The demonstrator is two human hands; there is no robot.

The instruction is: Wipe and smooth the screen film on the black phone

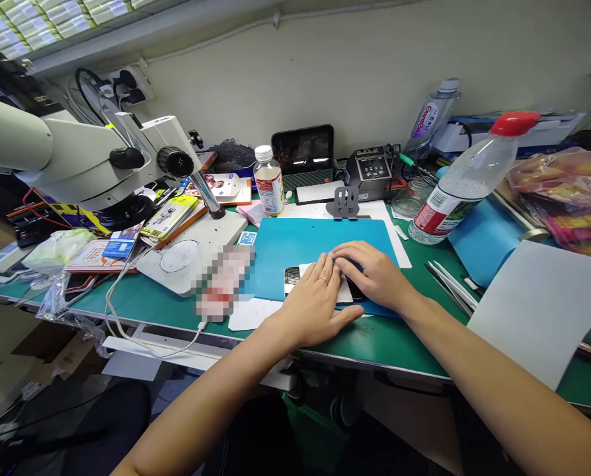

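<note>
The left hand (315, 301) lies flat on white paper (346, 291) over a blue mat (285, 239); the right hand (372, 271) curves beside it, fingertips close to the left's. A microscope (80, 155) stands to the left on the green table (409, 349). Behind the mat are a small bottle (270, 190) and a screen (303, 149); to the right, a red-capped bottle (467, 186).

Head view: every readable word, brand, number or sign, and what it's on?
"Ganten": tilted clear bottle at the back, best reading; the smaller characters beside it are too blurred.
Red-capped bottle: label and barcode show, print too blurred.
White-capped bottle: label print too small.
Yellow packet: print too small.
Blue-and-white sticker: marks not legible.
Pixelated item: nothing readable.
</note>
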